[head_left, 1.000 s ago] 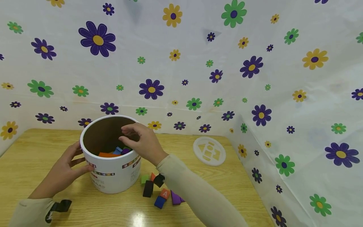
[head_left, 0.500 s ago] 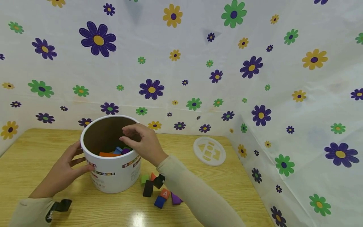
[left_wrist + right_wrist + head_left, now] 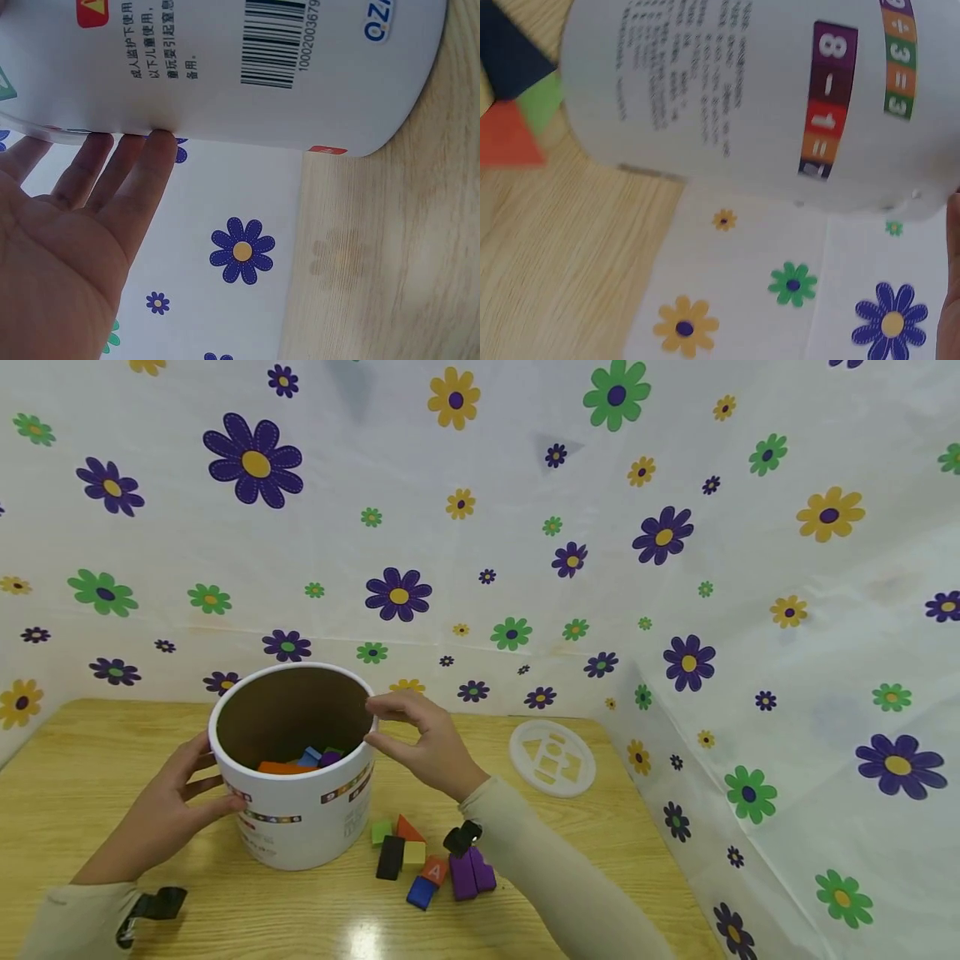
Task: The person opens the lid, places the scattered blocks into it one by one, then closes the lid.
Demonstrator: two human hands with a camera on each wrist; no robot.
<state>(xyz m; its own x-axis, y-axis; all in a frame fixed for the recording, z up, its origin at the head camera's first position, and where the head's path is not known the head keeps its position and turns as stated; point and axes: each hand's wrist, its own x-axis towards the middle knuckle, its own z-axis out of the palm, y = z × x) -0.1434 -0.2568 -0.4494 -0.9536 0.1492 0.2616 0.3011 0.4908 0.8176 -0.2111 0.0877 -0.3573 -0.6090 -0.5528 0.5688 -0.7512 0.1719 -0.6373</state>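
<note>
while the white bucket [image 3: 281,822] stands upright on the wood-grain counter [image 3: 135,735], we see the left hand [image 3: 167,818] at its left side, the thumb on the front wall and the fingers [image 3: 142,180] spread wide round the side, holding it. the right hand [image 3: 426,745] is at the right edge of the rim; its thumb and fingers are parted and lightly bent, their tips at the rim, and we see no block in them.

inside the bucket we make out a long orange block [image 3: 287,768], a light blue block [image 3: 310,757] and part of a purple piece [image 3: 330,759].

just to the right of the bucket we find a loose cluster: a green block [image 3: 382,833], a red-orange triangular block [image 3: 408,829], a black block [image 3: 390,857], a yellow block [image 3: 414,856], an orange letter "a" block [image 3: 435,870], a dark blue block [image 3: 422,893] and two purple blocks [image 3: 462,874] side by side.

farther off, near the flower-print sheet [image 3: 525,485], the white shape-sorter lid [image 3: 552,758] lies flat, well apart from the bucket.
</note>
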